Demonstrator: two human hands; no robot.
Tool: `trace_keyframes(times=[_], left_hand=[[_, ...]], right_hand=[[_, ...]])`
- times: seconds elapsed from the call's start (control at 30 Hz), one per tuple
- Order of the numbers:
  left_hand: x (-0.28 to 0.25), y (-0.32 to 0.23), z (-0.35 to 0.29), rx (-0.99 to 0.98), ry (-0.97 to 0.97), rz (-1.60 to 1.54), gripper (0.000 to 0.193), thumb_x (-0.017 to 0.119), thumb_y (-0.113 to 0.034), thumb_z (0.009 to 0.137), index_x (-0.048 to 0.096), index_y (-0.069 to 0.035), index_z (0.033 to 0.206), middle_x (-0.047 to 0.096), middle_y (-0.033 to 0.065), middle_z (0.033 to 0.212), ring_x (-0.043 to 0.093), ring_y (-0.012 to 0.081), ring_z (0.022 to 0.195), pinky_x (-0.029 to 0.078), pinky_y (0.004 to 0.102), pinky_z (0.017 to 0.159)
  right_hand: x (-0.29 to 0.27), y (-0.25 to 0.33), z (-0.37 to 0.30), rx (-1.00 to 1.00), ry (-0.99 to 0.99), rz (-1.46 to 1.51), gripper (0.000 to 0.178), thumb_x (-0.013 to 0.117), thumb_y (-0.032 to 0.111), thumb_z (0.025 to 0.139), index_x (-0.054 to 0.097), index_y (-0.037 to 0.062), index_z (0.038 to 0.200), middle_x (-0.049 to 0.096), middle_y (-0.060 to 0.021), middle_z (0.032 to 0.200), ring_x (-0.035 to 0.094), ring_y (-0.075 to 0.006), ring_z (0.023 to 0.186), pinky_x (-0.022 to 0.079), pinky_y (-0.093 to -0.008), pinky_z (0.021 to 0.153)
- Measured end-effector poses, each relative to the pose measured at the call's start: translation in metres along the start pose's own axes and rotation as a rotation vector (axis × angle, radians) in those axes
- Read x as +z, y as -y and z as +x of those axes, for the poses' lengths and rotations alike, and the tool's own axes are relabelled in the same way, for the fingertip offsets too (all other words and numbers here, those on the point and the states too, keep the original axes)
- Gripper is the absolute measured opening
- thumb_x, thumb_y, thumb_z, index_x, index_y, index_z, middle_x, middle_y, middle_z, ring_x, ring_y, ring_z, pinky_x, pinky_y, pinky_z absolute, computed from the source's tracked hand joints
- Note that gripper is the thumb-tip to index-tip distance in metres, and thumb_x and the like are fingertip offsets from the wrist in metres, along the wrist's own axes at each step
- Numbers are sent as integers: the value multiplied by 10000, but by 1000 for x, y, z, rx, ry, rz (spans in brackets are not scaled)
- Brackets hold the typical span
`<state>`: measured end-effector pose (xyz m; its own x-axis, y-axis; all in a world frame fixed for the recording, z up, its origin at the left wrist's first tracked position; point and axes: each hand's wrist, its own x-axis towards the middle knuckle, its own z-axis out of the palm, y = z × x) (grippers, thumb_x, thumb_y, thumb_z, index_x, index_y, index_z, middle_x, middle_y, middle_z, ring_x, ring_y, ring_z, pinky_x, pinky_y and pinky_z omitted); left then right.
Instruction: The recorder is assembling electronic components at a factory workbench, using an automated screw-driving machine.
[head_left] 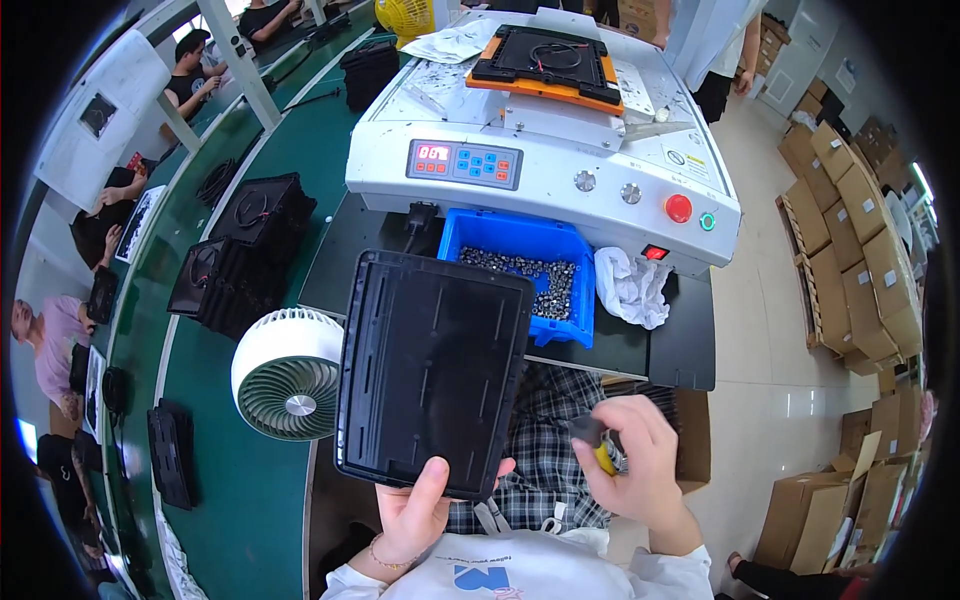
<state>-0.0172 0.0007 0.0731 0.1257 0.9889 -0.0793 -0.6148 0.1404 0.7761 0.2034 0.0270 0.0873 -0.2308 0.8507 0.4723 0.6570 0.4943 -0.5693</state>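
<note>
My left hand grips the near edge of a black rectangular plastic tray-like panel, thumb on top, holding it tilted up in front of me. My right hand is closed around a small tool with a yellow and grey handle, just right of the panel's lower corner. Behind the panel stands a blue bin filled with several small metal screws or nuts.
A white machine with a control panel, knobs and a red button carries an orange-and-black fixture. A white cloth lies beside the bin. A small white fan and stacked black parts sit on the green conveyor. Cardboard boxes stand right; other people work left.
</note>
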Motion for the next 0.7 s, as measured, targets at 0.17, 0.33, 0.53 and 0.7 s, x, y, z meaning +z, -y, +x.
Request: trace_keyframes(times=[0.17,0.33,0.53,0.7], left_hand=[[10,5,-1,-24,42,69,468,452,-105,932,269,-22,1354,478,226,1247,587,361,1020,548,464,804],[15,11,-2,-53,79,134,487,489,-149,926,276,-47,1353,488,212,1247,607,356,996,574,428,766],[1,19,-5,-74,134,13,510,435,38,906,244,-9,1376,423,186,1323,501,311,1155,445,420,964],[-15,27,-6,249,106,263,703,671,51,753,291,30,1344,413,158,1314,409,234,1231,345,340,1016]], right_hand=[[26,0,-4,282,-50,886,225,576,-31,836,379,40,919,591,-140,933,569,-129,801,464,-265,704],[37,4,2,293,-65,1185,249,590,-34,830,378,57,922,542,-111,1003,527,-133,873,429,-266,776],[43,2,2,356,-110,1121,263,621,-61,799,405,67,877,522,-73,947,514,-126,863,416,-256,776],[43,0,-6,392,-109,1124,285,649,-54,772,429,62,911,411,-33,923,430,-98,812,372,-234,731]])
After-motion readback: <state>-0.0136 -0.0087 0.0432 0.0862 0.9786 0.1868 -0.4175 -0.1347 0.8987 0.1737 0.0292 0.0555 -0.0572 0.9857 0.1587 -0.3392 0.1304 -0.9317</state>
